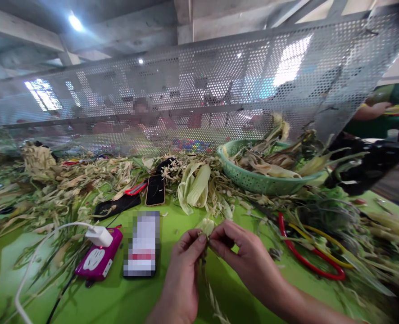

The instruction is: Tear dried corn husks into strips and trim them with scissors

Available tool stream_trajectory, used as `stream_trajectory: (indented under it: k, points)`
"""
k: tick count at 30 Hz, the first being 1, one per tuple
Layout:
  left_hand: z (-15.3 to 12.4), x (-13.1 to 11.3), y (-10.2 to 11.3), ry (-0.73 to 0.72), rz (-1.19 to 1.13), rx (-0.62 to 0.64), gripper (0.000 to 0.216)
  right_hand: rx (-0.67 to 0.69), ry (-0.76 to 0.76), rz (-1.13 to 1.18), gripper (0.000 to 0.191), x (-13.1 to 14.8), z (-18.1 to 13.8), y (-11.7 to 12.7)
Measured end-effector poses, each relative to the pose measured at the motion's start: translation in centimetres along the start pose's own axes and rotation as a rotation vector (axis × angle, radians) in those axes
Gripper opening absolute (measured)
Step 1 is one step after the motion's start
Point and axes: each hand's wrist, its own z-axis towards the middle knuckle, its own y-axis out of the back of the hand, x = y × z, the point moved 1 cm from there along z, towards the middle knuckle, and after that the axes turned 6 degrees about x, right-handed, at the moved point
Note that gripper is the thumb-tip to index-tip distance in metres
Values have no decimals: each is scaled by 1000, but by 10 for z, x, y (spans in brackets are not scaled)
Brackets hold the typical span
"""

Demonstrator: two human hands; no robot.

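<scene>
Between my two hands is a thin plaited strand of pale corn husk, its tail hanging down toward the table's near edge. My left hand pinches it between thumb and forefinger. From the other side, my right hand has its fingertips closed on the same spot, where a pale husk end sticks up. The exact grip of the fingertips is partly hidden. Just beyond my hands lies a bundle of wide green-white husks.
A green basket of husks stands back right, near large red-and-yellow-handled scissors. Left are a lit phone, a dark phone and a purple power strip with cables. A perforated metal screen rises behind. Other people's hands show at both sides.
</scene>
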Motion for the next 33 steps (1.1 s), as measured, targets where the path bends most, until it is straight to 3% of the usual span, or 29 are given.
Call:
stream_trajectory:
  k: [3, 8, 11, 24, 28, 33]
  points:
    - [-2, 0, -2, 26, 0, -6, 20, 31, -20, 58, 15, -2, 0, 1]
    - [-5, -2, -4, -4, 167, 29, 20, 170, -123, 496, 21, -10, 6, 4]
    - [-7, -3, -4, -35, 314, 31, 21, 170, -143, 631, 24, -13, 9, 4]
    - [-10, -8, -2, -62, 536, 135, 11, 57, -76, 241, 17, -5, 2, 11]
    - [-7, -6, -2, -6, 413, 70, 13, 23, -39, 167, 16, -8, 2, 11]
    - [-2, -3, 2, -26, 144, 22, 16, -25, -67, 257, 12, -4, 1, 12]
